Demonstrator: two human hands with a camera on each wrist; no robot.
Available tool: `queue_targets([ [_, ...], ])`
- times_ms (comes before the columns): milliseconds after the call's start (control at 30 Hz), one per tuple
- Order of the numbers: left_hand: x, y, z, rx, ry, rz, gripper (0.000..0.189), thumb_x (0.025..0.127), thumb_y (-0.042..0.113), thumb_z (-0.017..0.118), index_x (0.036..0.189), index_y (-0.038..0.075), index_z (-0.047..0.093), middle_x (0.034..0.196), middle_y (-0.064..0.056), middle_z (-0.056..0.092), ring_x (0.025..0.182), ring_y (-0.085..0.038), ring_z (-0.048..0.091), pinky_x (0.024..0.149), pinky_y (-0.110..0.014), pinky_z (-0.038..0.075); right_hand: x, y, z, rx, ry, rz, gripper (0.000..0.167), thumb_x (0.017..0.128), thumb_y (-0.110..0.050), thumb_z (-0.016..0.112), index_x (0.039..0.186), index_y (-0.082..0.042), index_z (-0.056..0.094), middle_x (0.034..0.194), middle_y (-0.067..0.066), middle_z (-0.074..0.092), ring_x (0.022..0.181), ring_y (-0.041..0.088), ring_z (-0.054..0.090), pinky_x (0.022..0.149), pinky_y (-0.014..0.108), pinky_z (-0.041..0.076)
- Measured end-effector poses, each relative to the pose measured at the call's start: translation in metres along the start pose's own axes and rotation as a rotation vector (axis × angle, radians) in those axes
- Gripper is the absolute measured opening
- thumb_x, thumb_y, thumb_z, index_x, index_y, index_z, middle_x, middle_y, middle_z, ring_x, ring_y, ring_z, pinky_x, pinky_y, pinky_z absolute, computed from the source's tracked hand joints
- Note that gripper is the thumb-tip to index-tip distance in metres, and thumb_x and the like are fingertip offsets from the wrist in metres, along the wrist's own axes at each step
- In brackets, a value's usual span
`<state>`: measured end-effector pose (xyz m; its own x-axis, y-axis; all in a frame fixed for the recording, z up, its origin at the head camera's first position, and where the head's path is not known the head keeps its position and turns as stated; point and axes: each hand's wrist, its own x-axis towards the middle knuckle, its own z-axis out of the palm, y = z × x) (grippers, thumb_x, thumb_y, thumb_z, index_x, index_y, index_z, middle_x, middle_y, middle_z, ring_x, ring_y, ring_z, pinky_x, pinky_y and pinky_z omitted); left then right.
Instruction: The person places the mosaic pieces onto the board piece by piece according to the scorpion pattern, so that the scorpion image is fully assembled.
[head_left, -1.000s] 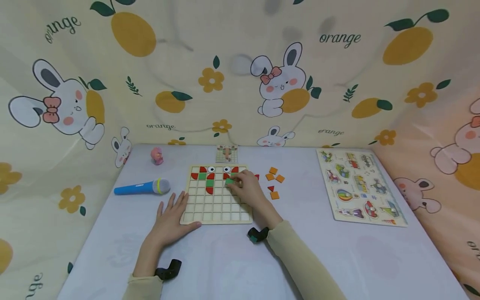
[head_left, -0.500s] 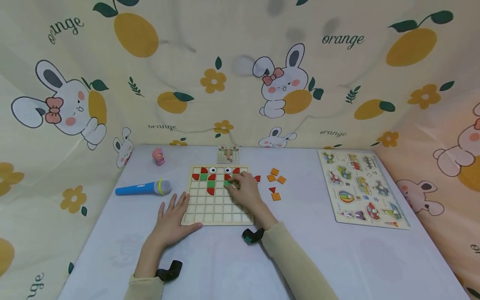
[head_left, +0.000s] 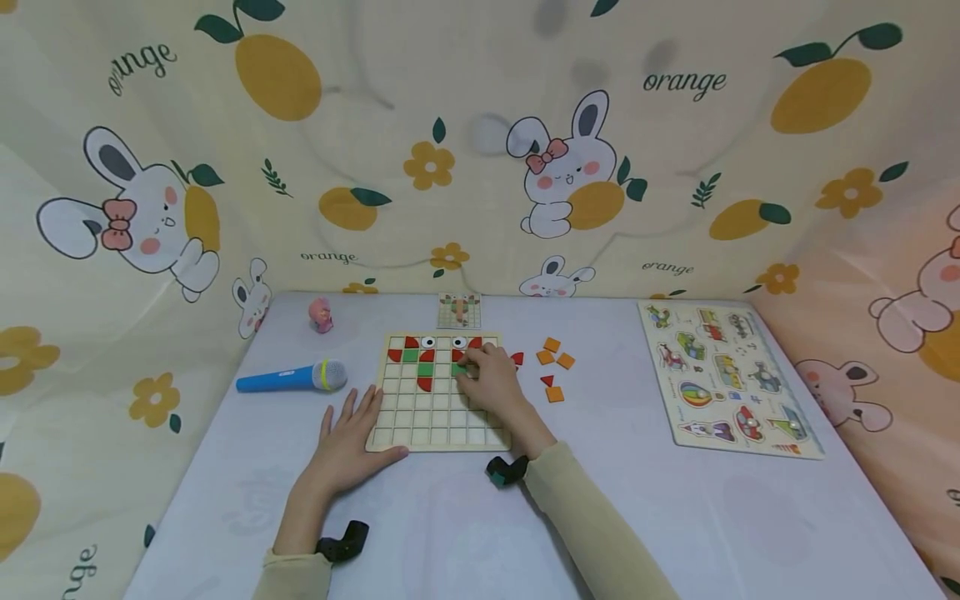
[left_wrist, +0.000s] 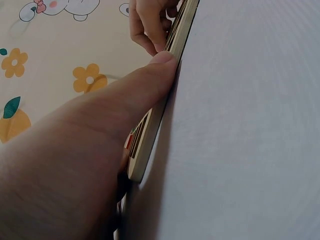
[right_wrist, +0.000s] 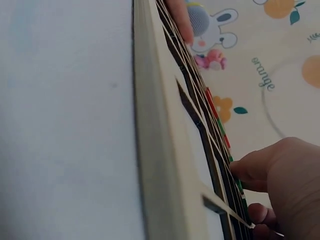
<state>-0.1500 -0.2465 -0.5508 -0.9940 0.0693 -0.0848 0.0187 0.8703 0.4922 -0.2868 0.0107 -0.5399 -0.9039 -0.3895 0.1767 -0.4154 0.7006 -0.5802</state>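
Observation:
A wooden grid board (head_left: pixel 401 433) lies flat, with red quarter-round tiles, green square tiles and two eye tiles in its upper rows. My right hand (head_left: pixel 491 383) reaches over the board's right side, its thumb and fingertips pinching a green square tile (head_left: pixel 457 369) that sits in a cell below a red one. My left hand (head_left: pixel 341 454) lies spread at the board's lower left corner, fingers along the left edge. In the left wrist view, the left thumb (left_wrist: pixel 160 62) rests against the near edge, and the right hand (left_wrist: pixel 147 22) shows beyond.
Several orange square tiles (head_left: pixel 554 394) and a small red triangle (head_left: pixel 547 380) lie right of the board. A pattern card (head_left: pixel 459 311) is behind it. At left are a blue toy microphone (head_left: pixel 277 380) and a pink figurine (head_left: pixel 320 315). A picture puzzle board (head_left: pixel 731 383) lies far right.
The green tile in my right fingers has moved slightly up into the cell under the red tile. My left hand stays at the board's corner. The head view has shifted a little.

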Motion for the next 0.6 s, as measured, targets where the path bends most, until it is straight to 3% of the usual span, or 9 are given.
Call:
queue_targets([
  [267, 0.001, 0.001, 0.001, 0.002, -0.003, 0.003, 0.116, 0.087, 0.073, 0.07, 0.169, 0.005, 0.023, 0.177, -0.016, 0.018, 0.164, -0.044, 0.002, 0.126, -0.07, -0.006, -0.006, 0.005, -0.016, 0.102, -0.053, 0.002, 0.032, 0.099, -0.021, 0.074, 0.13, -0.012, 0.073, 0.106, 0.006, 0.063, 0.093, 0.021, 0.054, 0.079, 0.036, 0.048],
  [500, 0.001, 0.002, 0.0, 0.009, -0.011, 0.003, 0.117, 0.088, 0.075, 0.069, 0.169, 0.005, 0.021, 0.177, -0.015, 0.017, 0.164, -0.043, 0.001, 0.126, -0.07, -0.006, -0.014, 0.019, -0.052, 0.133, 0.047, 0.047, 0.032, 0.099, -0.016, 0.074, 0.129, -0.005, 0.072, 0.111, 0.014, 0.065, 0.09, 0.027, 0.058, 0.075, 0.039, 0.051],
  [600, 0.0, 0.002, -0.001, 0.008, -0.008, 0.0, 0.117, 0.088, 0.075, 0.069, 0.169, 0.005, 0.021, 0.177, -0.015, 0.017, 0.164, -0.044, 0.001, 0.126, -0.071, -0.006, -0.015, 0.032, -0.065, 0.124, 0.085, 0.085, 0.03, 0.099, -0.015, 0.074, 0.127, -0.004, 0.073, 0.111, 0.016, 0.065, 0.092, 0.029, 0.058, 0.08, 0.04, 0.049],
])
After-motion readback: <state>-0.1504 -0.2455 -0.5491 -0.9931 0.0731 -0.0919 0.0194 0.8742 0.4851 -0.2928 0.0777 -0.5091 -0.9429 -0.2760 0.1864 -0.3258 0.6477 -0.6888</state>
